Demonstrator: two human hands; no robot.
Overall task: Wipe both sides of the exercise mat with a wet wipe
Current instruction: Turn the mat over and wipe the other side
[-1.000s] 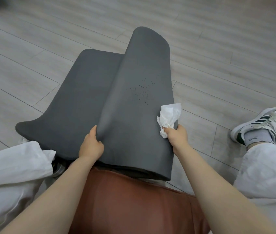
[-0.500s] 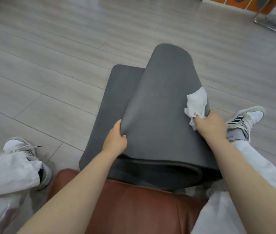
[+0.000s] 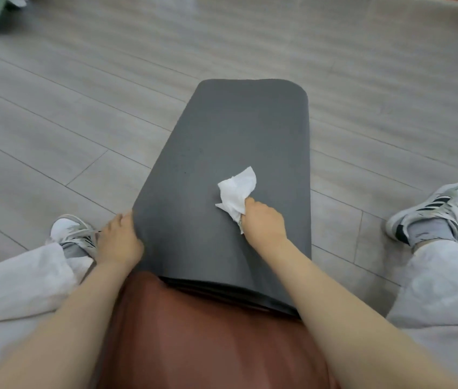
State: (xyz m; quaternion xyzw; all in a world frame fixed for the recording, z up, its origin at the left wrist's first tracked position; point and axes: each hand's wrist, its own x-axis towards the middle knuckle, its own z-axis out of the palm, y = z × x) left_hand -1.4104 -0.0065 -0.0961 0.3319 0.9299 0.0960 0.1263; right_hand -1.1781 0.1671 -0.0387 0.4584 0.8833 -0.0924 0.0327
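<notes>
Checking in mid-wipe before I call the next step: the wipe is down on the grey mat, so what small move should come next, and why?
Probably sweep the right hand forward, dragging the wet wipe up the mat. The wipe rests on the near part, much grey surface lies beyond it, and the left hand grips the mat's left edge, steadying it.

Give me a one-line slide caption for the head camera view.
Right hand holds a wet wipe on the folded grey exercise mat; left hand grips its edge.

Soft even daylight, wide-angle edge distortion
</notes>
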